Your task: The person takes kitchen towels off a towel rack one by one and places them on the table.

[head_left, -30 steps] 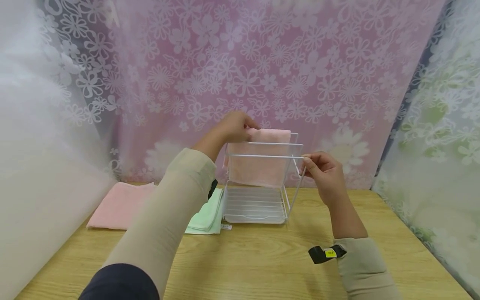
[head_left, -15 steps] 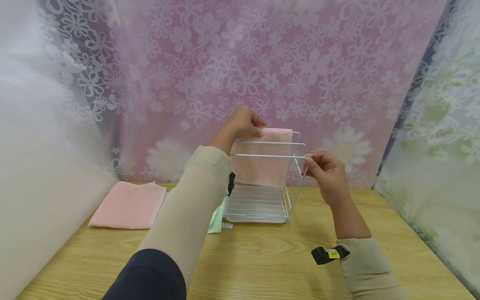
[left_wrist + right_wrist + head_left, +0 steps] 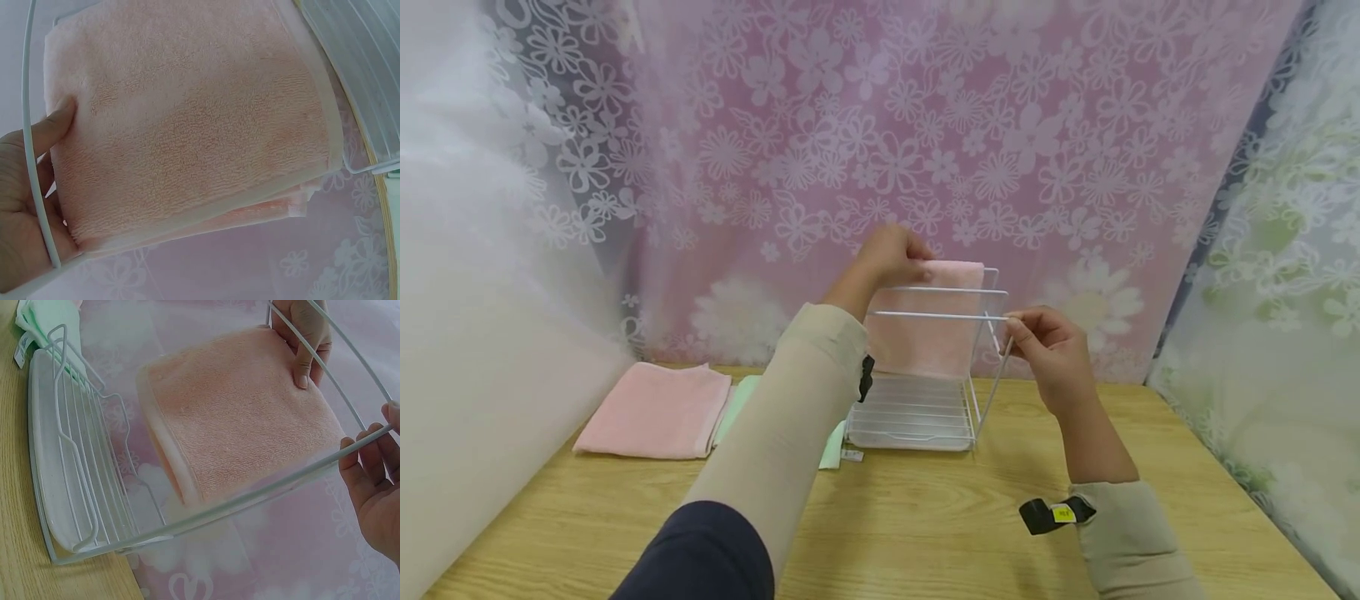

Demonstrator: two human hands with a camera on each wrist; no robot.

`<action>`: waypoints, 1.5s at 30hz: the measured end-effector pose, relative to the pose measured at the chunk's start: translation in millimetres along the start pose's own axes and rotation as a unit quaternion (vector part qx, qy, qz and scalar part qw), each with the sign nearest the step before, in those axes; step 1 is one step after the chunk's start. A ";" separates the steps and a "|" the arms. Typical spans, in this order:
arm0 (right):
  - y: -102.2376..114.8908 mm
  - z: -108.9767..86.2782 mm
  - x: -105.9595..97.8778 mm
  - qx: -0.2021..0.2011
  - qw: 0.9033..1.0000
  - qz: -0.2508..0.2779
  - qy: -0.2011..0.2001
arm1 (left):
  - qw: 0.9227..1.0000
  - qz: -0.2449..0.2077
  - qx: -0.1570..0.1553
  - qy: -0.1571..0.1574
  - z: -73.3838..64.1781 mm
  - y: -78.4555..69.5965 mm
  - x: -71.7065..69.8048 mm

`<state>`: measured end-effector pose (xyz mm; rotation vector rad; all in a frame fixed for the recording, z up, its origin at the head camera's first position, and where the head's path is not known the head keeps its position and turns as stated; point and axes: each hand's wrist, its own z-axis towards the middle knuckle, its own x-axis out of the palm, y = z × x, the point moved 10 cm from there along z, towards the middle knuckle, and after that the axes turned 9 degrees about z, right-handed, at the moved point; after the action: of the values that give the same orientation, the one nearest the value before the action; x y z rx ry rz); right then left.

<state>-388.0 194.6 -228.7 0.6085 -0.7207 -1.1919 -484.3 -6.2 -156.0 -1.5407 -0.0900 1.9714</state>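
Note:
A folded pink towel (image 3: 925, 343) hangs over the rearmost bar of a white wire rack (image 3: 940, 316). My left hand (image 3: 891, 257) pinches the towel near its top left; in the left wrist view the thumb (image 3: 56, 125) lies on its near face. The right hand (image 3: 1054, 358) holds the rack's front upper right corner between thumb and fingers, as the right wrist view also shows with its fingers (image 3: 372, 462) curled at the white bar. Seen from there, the towel (image 3: 231, 419) hangs above the rack's slatted base with a pale tray (image 3: 47, 450).
Another folded pink towel (image 3: 651, 412) lies at the left of the wooden table (image 3: 925, 525). Between it and the rack lies a green towel (image 3: 832, 450), mostly hidden by my left forearm. A pink floral curtain (image 3: 820, 150) hangs close behind the rack.
My left hand has shifted a little to the right along the towel's top edge, its forearm too, baring more of the pink towel on the table. The right hand keeps its hold.

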 end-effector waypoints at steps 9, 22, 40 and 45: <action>0.9 -1.3 -1.5 -0.006 1.000 -0.006 -0.004 | 0.999 0.018 -0.007 -0.026 2.1 0.5 0.6; -1.6 -2.4 -4.3 -0.010 1.000 -0.003 -0.017 | 0.998 -0.023 0.009 -0.056 -2.6 -4.3 -6.0; -1.1 3.7 -2.6 -0.010 0.999 -0.040 -0.015 | 0.995 -0.013 0.072 -0.072 -18.8 -27.5 -35.0; -1.9 4.4 -3.1 -0.005 0.999 -0.034 -0.021 | 0.995 -0.024 0.074 -0.058 -24.4 -31.1 -37.8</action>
<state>-393.2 196.8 -227.8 0.6057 -0.7334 -1.2734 -444.6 -8.2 -118.4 -1.3192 -0.0277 1.9812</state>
